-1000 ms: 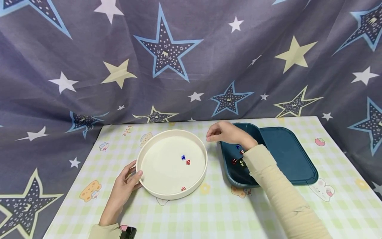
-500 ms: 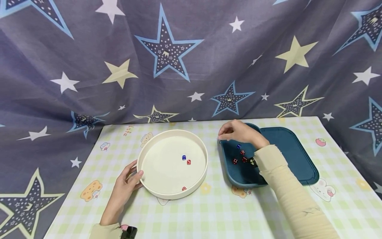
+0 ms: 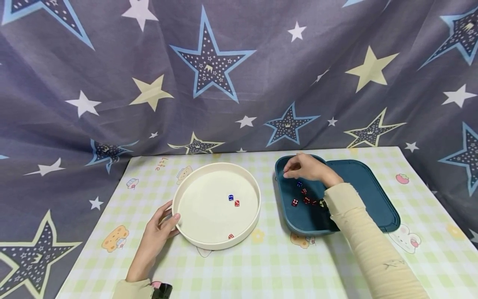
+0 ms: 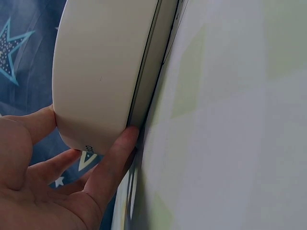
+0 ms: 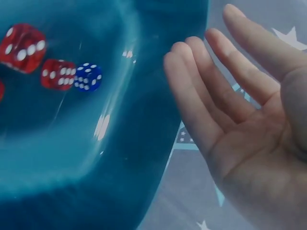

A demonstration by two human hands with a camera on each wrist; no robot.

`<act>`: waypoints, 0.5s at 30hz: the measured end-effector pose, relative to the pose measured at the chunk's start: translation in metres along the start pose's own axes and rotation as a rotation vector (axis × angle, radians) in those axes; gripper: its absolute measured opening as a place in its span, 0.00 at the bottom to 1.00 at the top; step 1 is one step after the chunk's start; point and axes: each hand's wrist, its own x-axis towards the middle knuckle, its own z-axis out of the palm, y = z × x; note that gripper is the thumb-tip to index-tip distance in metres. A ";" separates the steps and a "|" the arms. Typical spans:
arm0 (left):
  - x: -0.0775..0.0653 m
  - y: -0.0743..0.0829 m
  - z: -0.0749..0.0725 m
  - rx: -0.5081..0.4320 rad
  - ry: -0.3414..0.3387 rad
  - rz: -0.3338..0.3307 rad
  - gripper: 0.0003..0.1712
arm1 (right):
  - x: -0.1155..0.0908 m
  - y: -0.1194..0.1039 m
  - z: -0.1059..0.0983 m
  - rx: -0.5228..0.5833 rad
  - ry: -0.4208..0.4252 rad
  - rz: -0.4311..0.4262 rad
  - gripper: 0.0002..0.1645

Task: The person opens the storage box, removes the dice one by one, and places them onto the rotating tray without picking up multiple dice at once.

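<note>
A round cream tray stands on the table, its left side held by my left hand. The thumb lies at the rim, with the fingers against the wall and lower edge in the left wrist view. Inside are a blue die, a red die beside it, and another red die near the front wall. My right hand hovers over the far left part of a dark teal box, fingers loosely extended and holding nothing. In the box lie a blue die and several red dice.
A flat teal panel lies against the box's right side. Behind the checked tablecloth hangs a dark cloth with stars. The right sleeve crosses over the box's right part.
My right hand has moved right, from the gap between tray and box to over the box, uncovering more red dice. The left hand keeps its hold on the tray.
</note>
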 end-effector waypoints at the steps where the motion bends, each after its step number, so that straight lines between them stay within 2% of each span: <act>1: 0.000 0.000 0.000 0.000 0.001 -0.002 0.39 | 0.000 0.001 0.000 -0.009 0.004 0.004 0.08; 10: 0.000 0.001 0.000 -0.008 -0.001 -0.004 0.37 | -0.002 0.014 0.001 -0.044 0.013 0.136 0.09; 15: 0.000 0.001 -0.001 -0.009 -0.003 -0.002 0.39 | -0.001 0.023 0.002 -0.054 0.005 0.160 0.09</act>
